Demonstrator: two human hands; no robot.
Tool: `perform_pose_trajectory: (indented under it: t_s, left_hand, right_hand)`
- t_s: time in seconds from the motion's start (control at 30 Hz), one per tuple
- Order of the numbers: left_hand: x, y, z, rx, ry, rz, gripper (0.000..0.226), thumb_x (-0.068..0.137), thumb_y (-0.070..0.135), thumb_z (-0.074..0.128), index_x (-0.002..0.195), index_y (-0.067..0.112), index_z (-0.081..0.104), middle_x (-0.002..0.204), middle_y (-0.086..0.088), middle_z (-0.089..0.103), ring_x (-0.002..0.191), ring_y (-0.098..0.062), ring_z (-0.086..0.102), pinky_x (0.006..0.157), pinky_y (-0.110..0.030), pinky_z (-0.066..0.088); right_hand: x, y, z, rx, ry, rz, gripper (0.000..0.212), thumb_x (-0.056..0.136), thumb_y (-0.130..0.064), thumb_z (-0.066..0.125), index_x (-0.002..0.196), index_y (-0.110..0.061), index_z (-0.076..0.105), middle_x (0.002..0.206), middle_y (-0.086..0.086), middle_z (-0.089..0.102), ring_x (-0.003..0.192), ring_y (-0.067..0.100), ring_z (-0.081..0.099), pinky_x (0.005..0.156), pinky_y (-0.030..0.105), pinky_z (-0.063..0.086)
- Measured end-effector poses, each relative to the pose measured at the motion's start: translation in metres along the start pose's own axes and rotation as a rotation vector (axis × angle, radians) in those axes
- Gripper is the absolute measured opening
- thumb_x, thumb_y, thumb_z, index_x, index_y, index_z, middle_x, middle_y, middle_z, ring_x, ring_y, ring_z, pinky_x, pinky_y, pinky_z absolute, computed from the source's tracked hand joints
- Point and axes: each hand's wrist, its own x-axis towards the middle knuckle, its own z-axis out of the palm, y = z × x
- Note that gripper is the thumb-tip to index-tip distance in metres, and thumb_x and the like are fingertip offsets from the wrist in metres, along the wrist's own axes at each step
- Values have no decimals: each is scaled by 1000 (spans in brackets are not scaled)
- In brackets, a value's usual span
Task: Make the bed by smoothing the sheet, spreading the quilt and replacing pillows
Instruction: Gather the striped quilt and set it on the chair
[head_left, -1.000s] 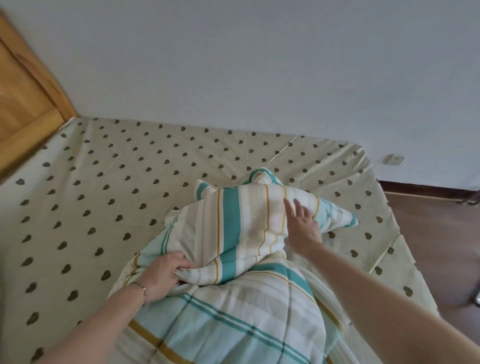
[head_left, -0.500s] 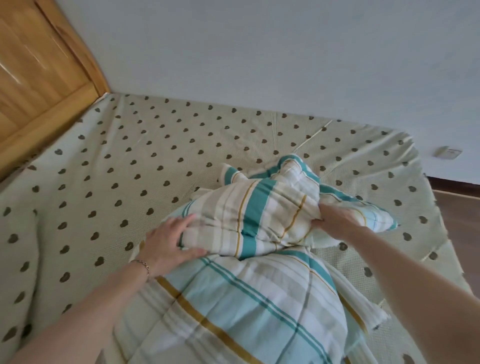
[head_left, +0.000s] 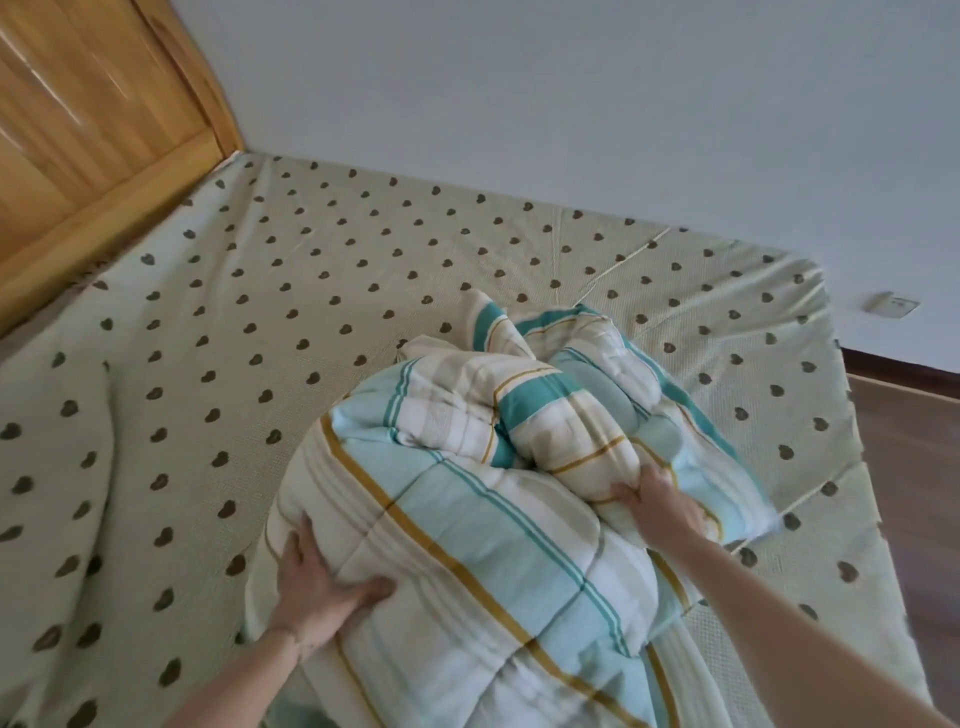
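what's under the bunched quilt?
The quilt lies on the heart-print sheet, which shows all around it. Whatever sits directly beneath the bundle is covered; no pillow is visible.

a wooden headboard (head_left: 88, 140) stands top left, a white wall (head_left: 571, 104) behind, a wall socket (head_left: 892, 305) low right, wooden floor (head_left: 914, 467) beneath.
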Motion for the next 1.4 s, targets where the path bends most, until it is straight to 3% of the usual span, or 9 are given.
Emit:
perform_pose_trajectory:
  t_s: [0.27,0.37,0.57,0.83,1.0,1.1,1.2,1.27,1.4]
  left_hand:
    - [31,90,54,110,9,135,148,44,78,75,154,17,-3,160,-8,-12,147,-34,-8,120,-49,10]
    - [49,122,68,175,-16,120,145,48,81,71,154,19,-6,159,-7,-19,146,-35,-14,117,-56,14]
    - [76,107,63,209,0,38,144,48,83,69,153,23,-9,160,-4,-18,146,-35,-12,112,-64,19]
    - [57,-2,24,-114,178,219,127,56,87,57,153,28,0,161,3,6,148,-19,10,118,-48,20]
    - [22,-76,41,-219,292,-299,151,39,101,45,154,16,-3,161,-12,5,147,-32,11,115,-56,22]
    - [4,-97,65,-554,306,-644,141,48,94,53,154,15,2,158,-19,14,143,-38,22,111,-54,30]
    - [-4,-93,86,-877,163,-705,115,74,70,63,154,15,0,159,-15,17,141,-34,28,98,-53,44]
    - [-7,-80,93,-1134,121,-750,124,64,82,59,153,27,-6,160,-8,15,143,-32,25,109,-52,34]
    - [6,-55,101,-1168,-114,-555,121,47,94,57,148,34,30,147,-2,44,132,-32,43,107,-58,35]
  right_hand:
    - [-66,18,35,276,137,87,40,94,-59,41,93,-19,37,86,3,58,73,24,49,71,42,45]
    - [-82,12,49,437,38,23,78,73,-83,36,117,-18,42,107,-1,60,96,23,56,90,45,46]
    - [-72,-29,81,257,-173,-12,157,38,-102,46,154,-13,-10,153,5,36,140,26,35,112,46,32]
    - [-27,-47,85,218,-94,176,154,47,-72,83,152,-2,-6,128,15,61,114,33,60,84,41,52]
    - [3,-31,82,139,-153,132,135,12,-100,53,112,-10,62,90,6,68,82,27,65,69,39,55]
    - [12,-27,83,70,-174,95,117,13,-98,50,94,-15,67,75,0,65,71,22,61,69,39,56]
    - [14,-25,84,42,-166,108,122,12,-103,47,98,-18,65,87,4,68,84,28,63,80,45,55]
    - [15,-22,86,-6,-171,149,124,23,-101,55,116,-19,62,121,12,61,113,38,55,95,52,47]
    - [10,-21,85,72,-161,148,119,33,-93,66,127,-20,54,133,10,50,119,37,48,99,54,43]
